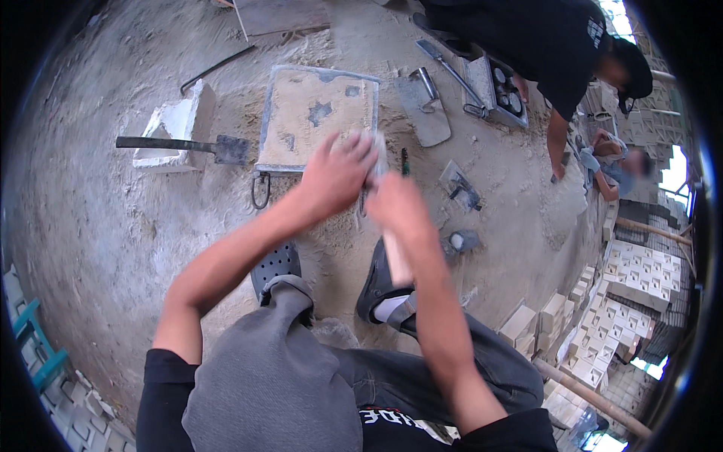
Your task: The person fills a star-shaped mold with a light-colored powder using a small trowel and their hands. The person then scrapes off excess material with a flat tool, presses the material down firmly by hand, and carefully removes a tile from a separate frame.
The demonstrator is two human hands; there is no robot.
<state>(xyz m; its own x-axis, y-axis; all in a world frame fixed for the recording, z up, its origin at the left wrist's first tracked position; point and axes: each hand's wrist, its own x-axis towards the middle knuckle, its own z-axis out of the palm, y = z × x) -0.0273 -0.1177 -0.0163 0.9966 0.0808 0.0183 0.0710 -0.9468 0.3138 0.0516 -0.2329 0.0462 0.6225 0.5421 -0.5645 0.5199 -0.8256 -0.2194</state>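
A long pale wooden bar (397, 260) slants away from me beside the near right corner of a flat metal frame (265, 143) packed with sand. My right hand (398, 202) is closed around its middle. My left hand (339, 175), smeared by motion, has its fingers curled over the far part of the bar, above the frame's near right corner. The sand in the frame (301, 94) is levelled, with several grey patches showing through. A wire handle (260, 190) hangs from the frame's near side.
Left of the frame, a flat-bladed trowel (230, 149) lies across a broken white block (199, 113). On the right are a metal scraper plate (425, 113), a small trowel (461, 188) and a cup (464, 241). A co-worker (527, 45) bends over at upper right, near a box mold (497, 90).
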